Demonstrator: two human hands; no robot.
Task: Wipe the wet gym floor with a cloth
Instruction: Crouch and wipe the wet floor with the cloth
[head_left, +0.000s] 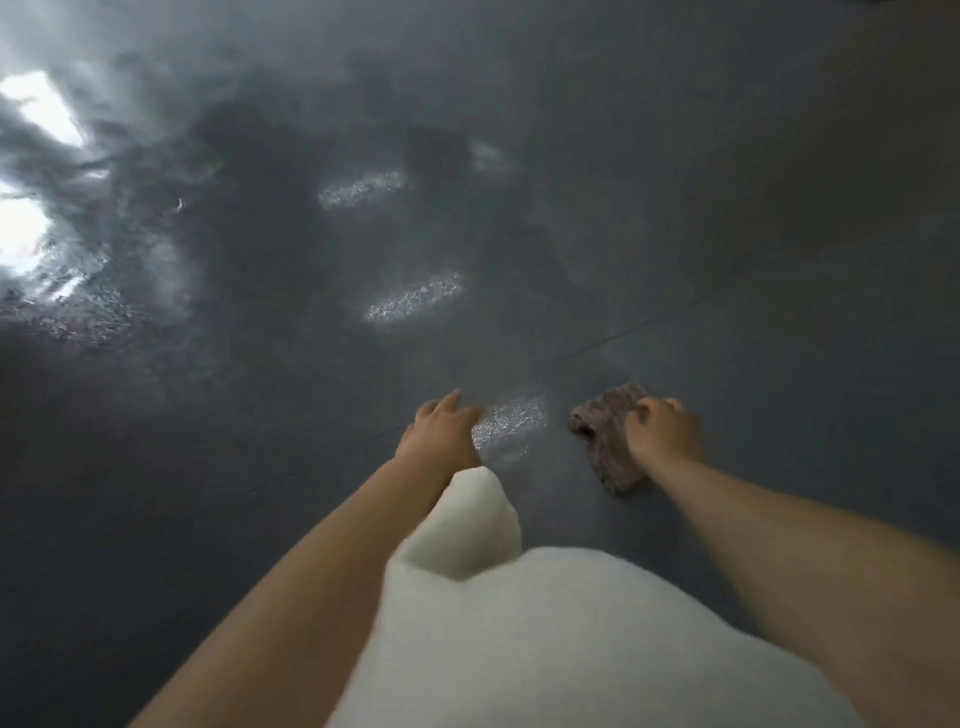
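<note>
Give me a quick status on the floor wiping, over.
Right hand grips cloth on floor. Left hand open, fingers spread, empty. Wet patches ahead, unwiped. Nothing blocking.

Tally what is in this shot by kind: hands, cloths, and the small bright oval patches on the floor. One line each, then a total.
Hands: 2, left hand and right hand
Cloths: 1, pinkish cloth
Bright oval patches: 4, at
Total: 7
</note>
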